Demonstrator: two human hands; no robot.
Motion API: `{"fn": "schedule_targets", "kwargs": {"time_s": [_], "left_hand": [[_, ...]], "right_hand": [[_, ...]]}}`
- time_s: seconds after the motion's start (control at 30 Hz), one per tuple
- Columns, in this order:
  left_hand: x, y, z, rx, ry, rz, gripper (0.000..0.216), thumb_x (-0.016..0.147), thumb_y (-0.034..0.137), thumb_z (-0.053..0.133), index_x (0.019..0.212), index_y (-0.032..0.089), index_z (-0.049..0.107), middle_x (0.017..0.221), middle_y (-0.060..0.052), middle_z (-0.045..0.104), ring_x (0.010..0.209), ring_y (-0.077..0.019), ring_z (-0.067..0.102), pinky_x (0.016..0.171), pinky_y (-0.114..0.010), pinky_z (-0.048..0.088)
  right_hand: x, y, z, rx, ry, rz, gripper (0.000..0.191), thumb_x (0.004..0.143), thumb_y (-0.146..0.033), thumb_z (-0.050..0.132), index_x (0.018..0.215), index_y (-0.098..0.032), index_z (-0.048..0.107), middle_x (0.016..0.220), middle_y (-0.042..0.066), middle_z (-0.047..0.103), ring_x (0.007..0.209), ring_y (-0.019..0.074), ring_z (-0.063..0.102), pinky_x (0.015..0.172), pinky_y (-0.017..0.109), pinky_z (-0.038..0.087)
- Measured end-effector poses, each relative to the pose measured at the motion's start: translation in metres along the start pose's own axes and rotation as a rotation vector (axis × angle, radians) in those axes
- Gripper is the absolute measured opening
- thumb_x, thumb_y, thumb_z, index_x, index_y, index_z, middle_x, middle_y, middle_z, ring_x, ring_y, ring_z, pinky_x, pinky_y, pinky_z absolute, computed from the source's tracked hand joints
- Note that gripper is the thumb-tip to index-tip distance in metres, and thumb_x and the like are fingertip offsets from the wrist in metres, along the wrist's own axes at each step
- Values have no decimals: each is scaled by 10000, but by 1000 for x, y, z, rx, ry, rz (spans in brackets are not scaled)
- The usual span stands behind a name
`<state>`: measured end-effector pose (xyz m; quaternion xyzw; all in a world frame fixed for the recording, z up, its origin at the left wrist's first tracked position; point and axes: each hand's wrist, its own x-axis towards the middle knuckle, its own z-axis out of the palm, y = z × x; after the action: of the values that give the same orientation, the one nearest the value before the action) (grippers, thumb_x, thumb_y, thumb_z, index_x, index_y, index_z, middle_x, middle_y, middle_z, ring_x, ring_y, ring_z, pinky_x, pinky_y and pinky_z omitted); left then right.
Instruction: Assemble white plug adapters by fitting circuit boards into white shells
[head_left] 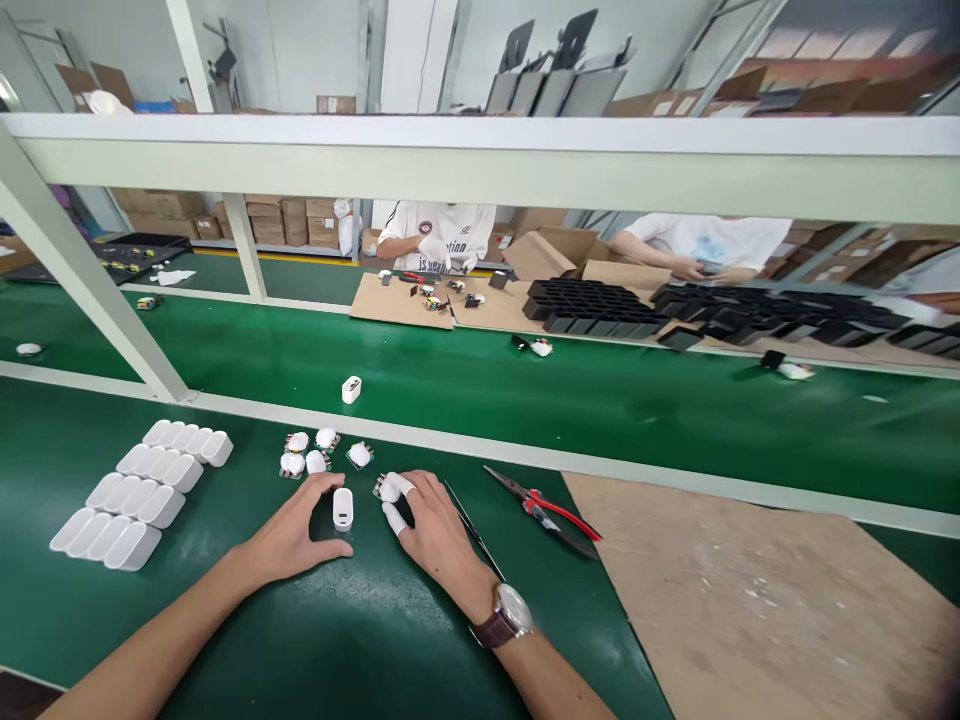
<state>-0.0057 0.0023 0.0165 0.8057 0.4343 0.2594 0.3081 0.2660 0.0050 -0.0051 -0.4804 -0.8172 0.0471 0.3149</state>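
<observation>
My left hand (294, 535) curls around a small white charger (343, 509) that stands upright on the green mat, thumb and fingers touching its sides. My right hand (429, 535), with white finger cots and a wristwatch, rests flat next to it, its fingertips on a small white part (388, 490). Just beyond the hands lie several white charger inner parts (315, 454). White charger shells (142, 493) lie in neat rows at the left.
Red-handled cutters (545, 511) and thin tweezers (471, 527) lie right of my right hand. A brown board (757, 610) covers the right side. One white charger (351, 389) sits on the green conveyor belt. Two people work across the belt beside black trays (592, 308).
</observation>
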Motion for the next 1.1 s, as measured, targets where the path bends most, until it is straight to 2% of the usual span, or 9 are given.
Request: {"fn": "schedule_targets", "kwargs": {"time_s": [0.2, 0.3, 0.37, 0.43, 0.5, 0.6, 0.7, 0.83, 1.1], "left_hand": [[0, -2, 8, 20, 11, 12, 690, 985, 307, 686, 1584, 332, 345, 1510, -99, 573, 1368, -293, 597, 1134, -465, 527], [0, -6, 10, 109, 75, 31, 648, 957, 355, 738, 1533, 327, 443, 1465, -104, 602, 1355, -319, 594, 1125, -495, 524], [-1, -5, 6, 139, 84, 10, 704, 890, 427, 814, 1506, 327, 487, 1444, -109, 605, 1283, -331, 628, 1074, -504, 553], [-1, -3, -2, 96, 29, -28, 867, 809, 463, 882, 1548, 341, 445, 1487, -119, 560, 1116, -294, 687, 950, -453, 614], [-1, 1, -11, 2, -80, -28, 919, 793, 429, 897, 1574, 358, 418, 1511, -117, 535, 965, -232, 695, 846, -386, 630], [0, 5, -15, -94, -194, 8, 641, 849, 372, 853, 1430, 329, 585, 1332, -83, 656, 930, -215, 681, 822, -346, 603], [2, 6, -8, -44, -96, 67, 463, 862, 389, 848, 1270, 276, 660, 1183, -71, 698, 1045, -261, 641, 914, -391, 569], [3, 3, 3, 67, 42, 193, 432, 912, 379, 806, 1294, 256, 645, 1188, -94, 674, 1105, -281, 584, 987, -436, 532], [1, 1, 5, 109, 51, 248, 464, 984, 334, 725, 1418, 269, 575, 1224, -102, 621, 1124, -273, 557, 997, -424, 526]], "right_hand": [[2, -13, -3, 103, 106, 6, 332, 1005, -140, 537, 1328, -212, 542, 1125, 123, 653, 1059, 302, 623, 895, 504, 590], [4, -24, -9, 208, 143, -32, 369, 1008, -137, 544, 1362, -236, 521, 1165, 116, 629, 1090, 278, 628, 919, 475, 591], [4, -28, -12, 249, 136, -47, 391, 1011, -133, 548, 1383, -252, 520, 1187, 115, 615, 1101, 266, 632, 931, 462, 593], [3, -29, -13, 274, 140, -43, 407, 1011, -143, 564, 1396, -266, 520, 1187, 110, 615, 1099, 261, 642, 932, 455, 599], [2, -29, -14, 296, 156, -31, 428, 1006, -164, 595, 1411, -271, 506, 1203, 109, 619, 1110, 262, 649, 940, 458, 604], [1, -33, -17, 374, 163, -46, 462, 995, -172, 635, 1421, -271, 486, 1224, 110, 627, 1127, 259, 654, 953, 457, 606], [1, -42, -23, 437, 127, -152, 465, 976, -128, 649, 1394, -278, 513, 1200, 103, 642, 1108, 255, 655, 930, 451, 611], [-2, -52, -25, 345, 90, -242, 519, 962, -80, 646, 1425, -270, 508, 1210, 129, 648, 1127, 289, 645, 904, 483, 616], [-9, -50, -18, 285, 57, -270, 532, 964, -57, 617, 1443, -252, 491, 1254, 148, 633, 1178, 319, 627, 901, 505, 623]]}}
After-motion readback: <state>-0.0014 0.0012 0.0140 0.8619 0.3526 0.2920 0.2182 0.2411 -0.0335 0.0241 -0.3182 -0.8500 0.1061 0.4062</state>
